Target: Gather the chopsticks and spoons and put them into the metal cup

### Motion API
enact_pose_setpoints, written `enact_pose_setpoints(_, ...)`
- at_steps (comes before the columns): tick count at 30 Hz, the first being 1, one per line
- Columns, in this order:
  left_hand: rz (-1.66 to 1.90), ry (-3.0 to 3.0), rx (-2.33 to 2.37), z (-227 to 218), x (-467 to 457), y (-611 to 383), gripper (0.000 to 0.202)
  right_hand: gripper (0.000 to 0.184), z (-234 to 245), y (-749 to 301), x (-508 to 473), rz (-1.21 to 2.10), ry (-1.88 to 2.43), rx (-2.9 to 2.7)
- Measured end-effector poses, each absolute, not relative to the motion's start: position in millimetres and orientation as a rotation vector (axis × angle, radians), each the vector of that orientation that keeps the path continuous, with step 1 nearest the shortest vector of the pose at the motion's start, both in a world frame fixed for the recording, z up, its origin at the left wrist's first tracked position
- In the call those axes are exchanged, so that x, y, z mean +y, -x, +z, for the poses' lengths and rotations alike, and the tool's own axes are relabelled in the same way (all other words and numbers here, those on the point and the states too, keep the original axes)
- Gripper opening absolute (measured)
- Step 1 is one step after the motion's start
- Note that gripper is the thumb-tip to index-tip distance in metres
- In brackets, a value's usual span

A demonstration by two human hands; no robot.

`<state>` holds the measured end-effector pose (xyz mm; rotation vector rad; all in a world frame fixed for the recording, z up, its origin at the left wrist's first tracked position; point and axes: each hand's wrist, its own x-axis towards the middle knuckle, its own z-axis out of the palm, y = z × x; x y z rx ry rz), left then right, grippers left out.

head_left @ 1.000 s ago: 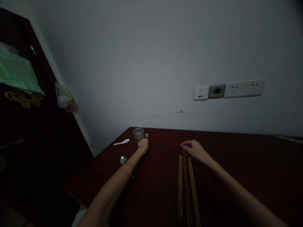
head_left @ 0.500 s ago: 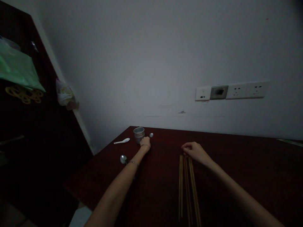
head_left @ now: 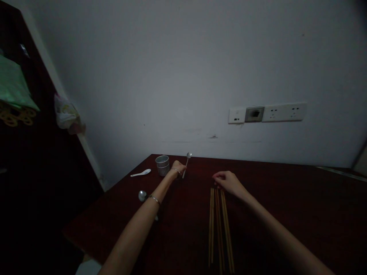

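Observation:
My left hand (head_left: 178, 167) is closed on the handle of a long metal spoon (head_left: 189, 155), whose bowl points up and away toward the wall. Just left of that hand stands a metal cup (head_left: 162, 165). A white spoon (head_left: 141, 173) lies farther left on the table. Nearer to me, a larger metal spoon (head_left: 142, 196) is partly covered by my left forearm. My right hand (head_left: 227, 181), fingers curled together, is at the far ends of several wooden chopsticks (head_left: 220, 229) laid side by side. Whether its fingertips hold anything is hidden.
The dark red table (head_left: 272, 191) meets a pale wall (head_left: 183, 76) at the back. Wall sockets (head_left: 269, 113) sit above it on the right. To the left is a dark door (head_left: 34, 152), with a plastic bag (head_left: 65, 112) hanging beside it.
My left hand has moved right, away from the cup, and the long metal spoon is now raised in it. My right hand stays by the chopsticks. The view has turned slightly right.

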<state>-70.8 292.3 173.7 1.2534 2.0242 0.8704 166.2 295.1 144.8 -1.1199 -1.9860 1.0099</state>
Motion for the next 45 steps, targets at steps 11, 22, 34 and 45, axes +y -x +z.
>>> enact_pose_setpoints(11,1.199,-1.305,1.323,211,290,-16,0.02,0.027,178,-166,277,1.579,0.907,-1.45)
enact_pose_setpoints(22,1.331,-1.314,1.261,192,291,-36,0.025,0.008,174,-163,280,1.563,0.88,-1.297)
enact_pose_setpoints(34,1.554,-1.955,1.615,256,246,-27,0.035,0.008,225,-231,299,1.06,0.967,-1.535)
enact_pose_setpoints(45,0.798,-2.014,1.24,235,243,-55,0.031,0.029,239,-243,285,1.199,0.802,-1.895)
